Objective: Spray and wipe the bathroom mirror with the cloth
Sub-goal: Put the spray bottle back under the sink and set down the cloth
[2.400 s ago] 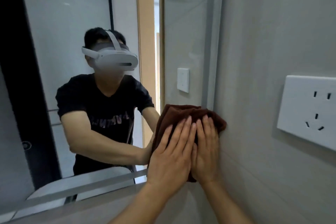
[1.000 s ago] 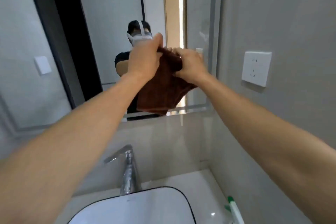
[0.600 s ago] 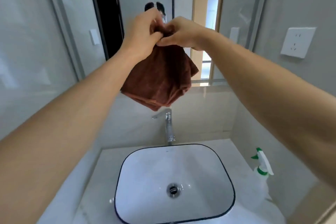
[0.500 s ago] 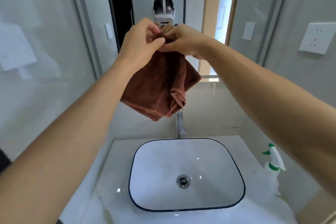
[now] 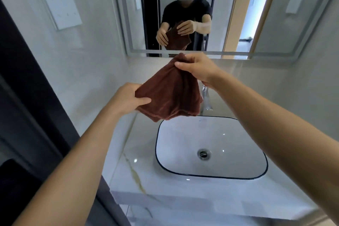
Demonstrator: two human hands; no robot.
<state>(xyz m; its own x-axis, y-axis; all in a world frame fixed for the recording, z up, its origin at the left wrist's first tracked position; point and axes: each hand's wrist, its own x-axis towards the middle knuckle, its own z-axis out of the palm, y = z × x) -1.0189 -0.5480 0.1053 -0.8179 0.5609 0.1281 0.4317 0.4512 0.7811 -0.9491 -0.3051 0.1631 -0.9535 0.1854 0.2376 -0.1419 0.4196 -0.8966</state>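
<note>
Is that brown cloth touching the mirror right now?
Apart. The head view shows the cloth held by the left hand and right hand above the sink, hanging below the mirror.

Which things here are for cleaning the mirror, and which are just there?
For the job:
brown cloth, held by the left hand and right hand
mirror

Just there:
sink basin
faucet
marble countertop
wall switch panel
</note>
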